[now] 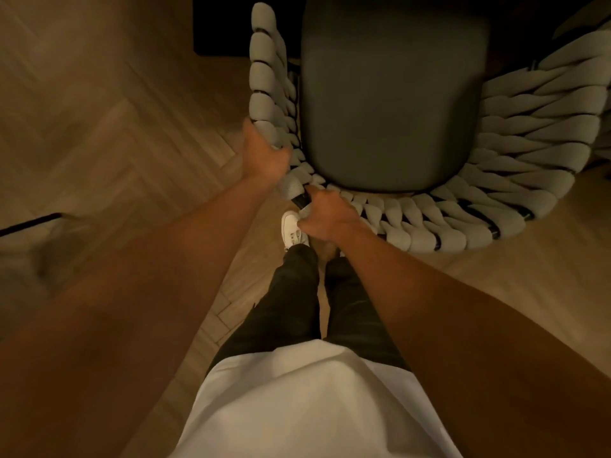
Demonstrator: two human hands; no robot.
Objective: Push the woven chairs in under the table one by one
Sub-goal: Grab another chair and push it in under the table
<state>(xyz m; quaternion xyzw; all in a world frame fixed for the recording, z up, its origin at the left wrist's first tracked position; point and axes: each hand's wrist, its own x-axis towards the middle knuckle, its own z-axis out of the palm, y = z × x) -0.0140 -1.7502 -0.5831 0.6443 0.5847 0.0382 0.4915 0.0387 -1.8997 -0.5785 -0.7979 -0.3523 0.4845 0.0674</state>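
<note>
- The woven chair (429,206) stands on the herringbone wood floor (99,133), seen from above and behind; its curved back of thick pale straps wraps round a dark seat cushion (393,104).
- The front of the seat reaches into deep shadow at the top of the view; the table cannot be made out there.
- The left hand (264,157) grips the chair's back rim at its left bend, fingers curled over the pale straps and thumb on the outer side.
- The right hand (325,214) grips the same rim just beside it, fingers wrapped round a strap where the black frame (299,200) shows between the weaving.
- Both arms are stretched forward, the hands close together but apart.
- Below the hands, a white shoe (292,229) rests on the floor just behind the chair back, under dark trousers (291,309) and a white shirt (297,408).
- Another woven piece (605,110) shows at the right edge, too cropped to identify.
</note>
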